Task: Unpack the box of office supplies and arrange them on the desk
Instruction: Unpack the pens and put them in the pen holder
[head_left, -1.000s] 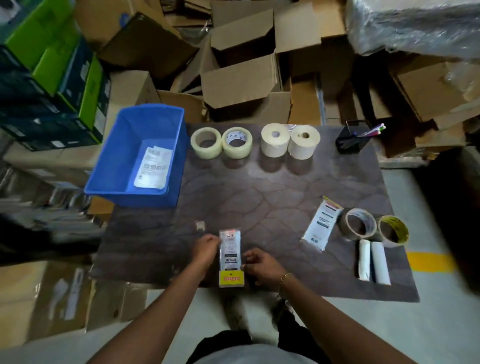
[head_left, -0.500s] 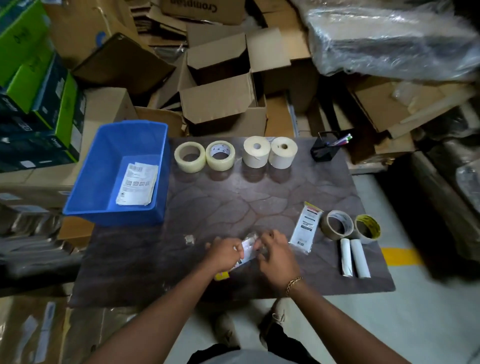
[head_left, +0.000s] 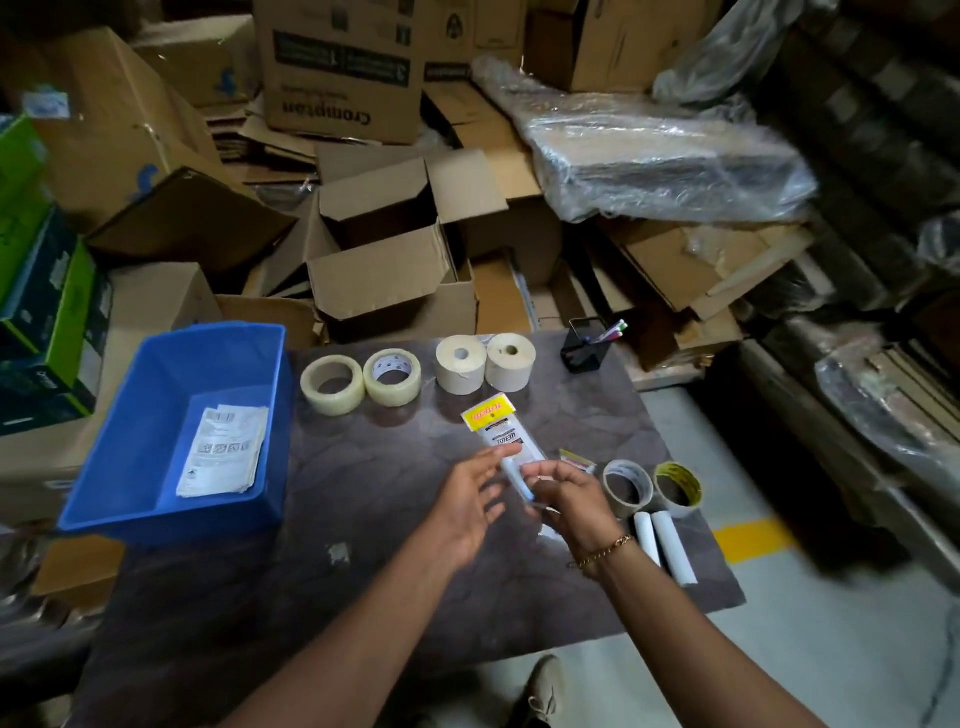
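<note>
While the right hand (head_left: 566, 493) pinches the yellow-topped packet (head_left: 501, 436) by its lower end above the table (head_left: 395, 467), left hand (head_left: 465, 501) spread at its 9 o'clock, best lower it flat and square beside the half-hidden packet (head_left: 575, 460) at its 3 o'clock, short of the tape rolls (head_left: 627, 488).

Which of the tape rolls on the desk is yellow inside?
The rightmost roll, just beyond the two white tubes. Its inner core is yellow; the other rolls show no yellow.
</note>
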